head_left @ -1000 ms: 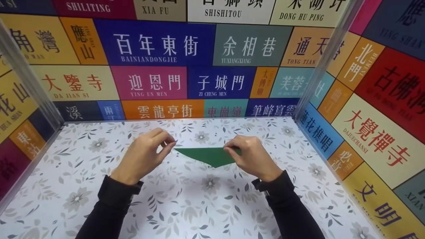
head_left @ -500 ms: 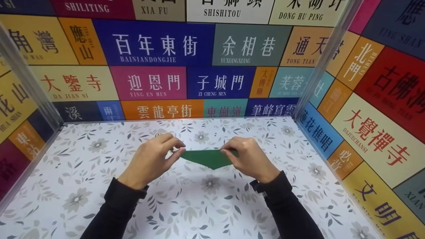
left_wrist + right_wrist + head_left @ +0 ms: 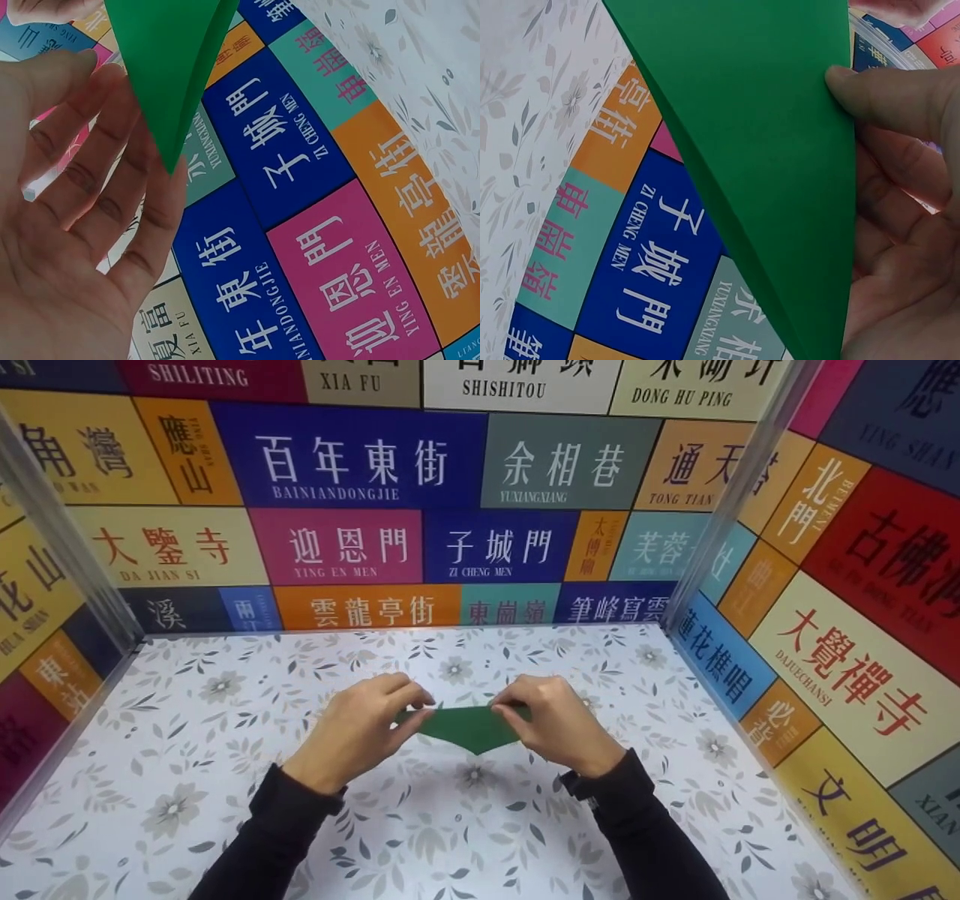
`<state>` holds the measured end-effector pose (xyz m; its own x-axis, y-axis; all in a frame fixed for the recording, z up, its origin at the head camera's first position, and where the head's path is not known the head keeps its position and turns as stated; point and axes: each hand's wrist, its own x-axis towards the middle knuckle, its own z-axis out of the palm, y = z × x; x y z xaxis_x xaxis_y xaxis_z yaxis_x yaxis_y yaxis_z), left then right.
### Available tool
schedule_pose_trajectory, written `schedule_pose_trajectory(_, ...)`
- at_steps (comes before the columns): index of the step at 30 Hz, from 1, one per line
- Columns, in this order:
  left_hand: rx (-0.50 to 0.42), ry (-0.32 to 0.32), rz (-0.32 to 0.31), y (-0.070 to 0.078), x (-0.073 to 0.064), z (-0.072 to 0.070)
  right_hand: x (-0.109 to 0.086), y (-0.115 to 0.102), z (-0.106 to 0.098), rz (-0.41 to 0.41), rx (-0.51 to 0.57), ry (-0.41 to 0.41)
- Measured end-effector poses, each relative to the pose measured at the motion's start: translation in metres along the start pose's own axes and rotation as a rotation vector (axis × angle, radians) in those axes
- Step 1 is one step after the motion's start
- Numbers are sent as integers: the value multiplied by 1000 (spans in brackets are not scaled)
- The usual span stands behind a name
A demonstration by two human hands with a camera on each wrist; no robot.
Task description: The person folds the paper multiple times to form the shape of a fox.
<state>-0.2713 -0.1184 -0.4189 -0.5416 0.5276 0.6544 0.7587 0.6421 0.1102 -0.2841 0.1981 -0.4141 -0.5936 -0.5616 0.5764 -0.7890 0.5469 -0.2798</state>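
A green sheet of paper [image 3: 466, 727], folded into a triangle, hangs point-down between my two hands above the table. My left hand [image 3: 360, 731] pinches its upper edge near the left corner. At the right side of that edge, my right hand [image 3: 564, 724] pinches it between thumb and fingers. In the left wrist view, one narrow corner of the folded paper [image 3: 171, 67] lies against the fingers of the left hand [image 3: 90, 210]. The right wrist view has the right thumb pressed on the paper's face [image 3: 757, 112], with the other fingers behind it.
The table [image 3: 420, 840] is covered with a white floral cloth. Upright panels of coloured blocks with Chinese lettering stand behind [image 3: 349, 457] and at both sides, joined by clear corner strips [image 3: 712, 510].
My left hand has moved right along the paper's upper edge, and its corner now lies behind the fingers. The hands are closer together and the paper sits slightly lower.
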Motion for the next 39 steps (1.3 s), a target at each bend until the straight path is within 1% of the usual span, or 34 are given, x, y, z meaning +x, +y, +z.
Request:
schedule_pose_trajectory(6, 5, -44, 7, 4, 0, 6, 0, -3, 2, 47, 18, -44)
schedule_pose_trajectory(10, 9, -49, 17, 5, -2, 11, 0, -4, 5, 54, 16, -62)
schedule_pose_trajectory(13, -6, -55, 10, 4, -3, 13, 1, -3, 6, 55, 28, -67)
schedule_pose_trajectory(19, -73, -77, -46, 1, -3, 14, 1, -1, 9, 61, 73, -77)
schedule_pose_trajectory(24, -140, -106, -98, -2, -3, 15, 2, 1, 10, 63, 91, -97)
schedule_pose_trajectory(30, -207, -147, -162, -9, -3, 16, 2, 4, 9, 108, 118, -127)
schedule_pose_trajectory(35, -268, -178, -199, -13, -3, 18, 1, 7, 9, 138, 132, -143)
schedule_pose_trajectory(39, -294, -194, -223, -15, -4, 19, 1, 9, 10, 156, 131, -153)
